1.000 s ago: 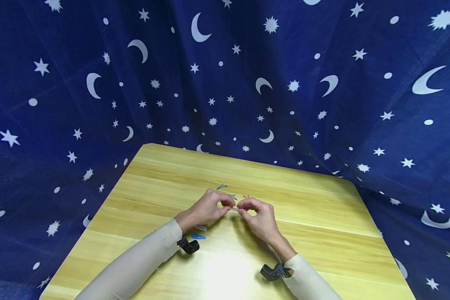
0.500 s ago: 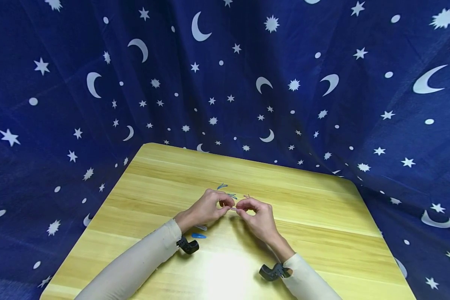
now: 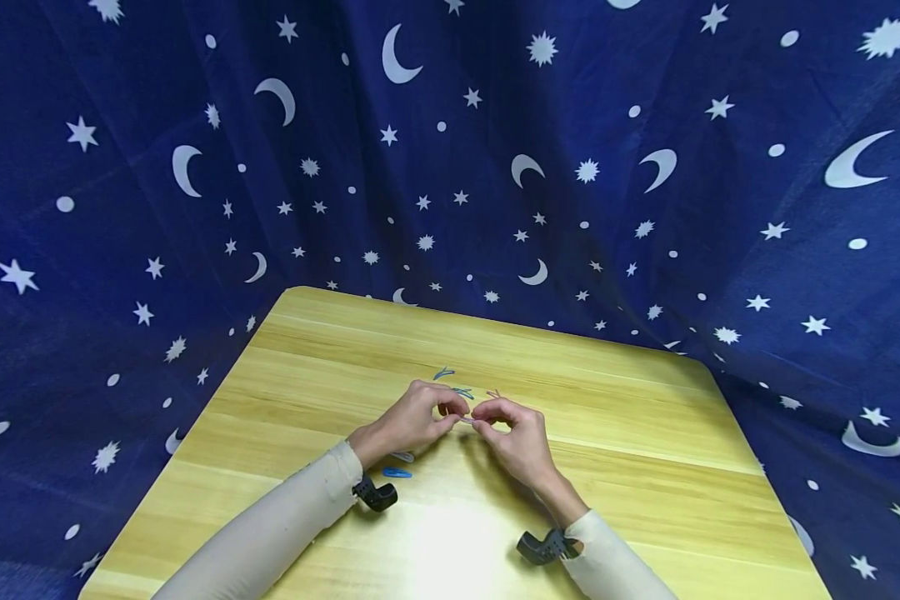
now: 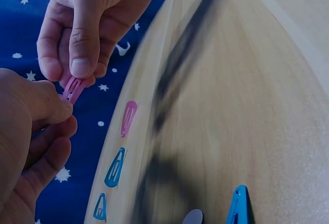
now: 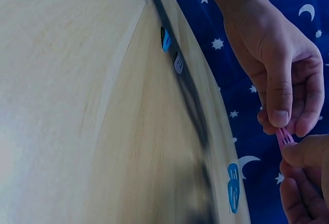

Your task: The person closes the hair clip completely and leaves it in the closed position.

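Note:
A pink snap hair clip (image 4: 74, 89) is held above the table between both hands. My left hand (image 3: 412, 412) pinches one end between thumb and forefinger. At the other end, the thumb and forefinger of my right hand (image 3: 521, 435) pinch it too. Fingertips cover both ends, so only its slotted middle shows in the right wrist view. Beyond the hands lie a second pink hair clip (image 4: 129, 118) and two blue hair clips, one larger (image 4: 114, 167) and one smaller (image 4: 100, 206).
Nearer the left forearm, a grey hair clip (image 3: 402, 457) and a bright blue hair clip (image 3: 397, 472) lie on the wooden table (image 3: 645, 450). A dark blue curtain (image 3: 450, 167) with moons and stars hangs behind the table. Each wrist carries a black camera mount.

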The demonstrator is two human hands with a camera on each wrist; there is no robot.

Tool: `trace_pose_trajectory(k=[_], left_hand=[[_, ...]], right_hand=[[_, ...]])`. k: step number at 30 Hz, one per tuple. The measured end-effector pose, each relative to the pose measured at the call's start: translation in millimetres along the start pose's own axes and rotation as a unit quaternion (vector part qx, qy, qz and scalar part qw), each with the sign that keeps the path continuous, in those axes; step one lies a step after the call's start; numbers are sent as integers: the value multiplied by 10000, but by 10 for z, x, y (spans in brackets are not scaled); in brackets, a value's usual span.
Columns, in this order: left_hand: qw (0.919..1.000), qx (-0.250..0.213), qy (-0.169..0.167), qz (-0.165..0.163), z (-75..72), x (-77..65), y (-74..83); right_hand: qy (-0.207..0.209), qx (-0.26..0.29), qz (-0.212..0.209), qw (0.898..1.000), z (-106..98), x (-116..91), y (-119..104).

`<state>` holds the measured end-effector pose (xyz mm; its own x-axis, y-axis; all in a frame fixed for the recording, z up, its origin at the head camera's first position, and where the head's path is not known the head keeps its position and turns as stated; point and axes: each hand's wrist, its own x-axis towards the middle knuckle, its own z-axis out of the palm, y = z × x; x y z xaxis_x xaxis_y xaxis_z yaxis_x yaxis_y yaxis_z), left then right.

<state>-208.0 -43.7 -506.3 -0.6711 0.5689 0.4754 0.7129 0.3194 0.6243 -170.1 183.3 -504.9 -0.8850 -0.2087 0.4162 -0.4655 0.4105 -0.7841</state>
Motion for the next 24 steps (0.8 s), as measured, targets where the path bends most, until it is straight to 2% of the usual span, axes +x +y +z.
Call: trace_pose_trajectory(k=[11,24], left_hand=[[9999,-36,52,-122,13,-21,3],[9999,-121,5,-63,12,-23,5]], right_hand=[[-51,25,95,9999,16,1,-16],[3,81,10,10000,20,-21,3]])
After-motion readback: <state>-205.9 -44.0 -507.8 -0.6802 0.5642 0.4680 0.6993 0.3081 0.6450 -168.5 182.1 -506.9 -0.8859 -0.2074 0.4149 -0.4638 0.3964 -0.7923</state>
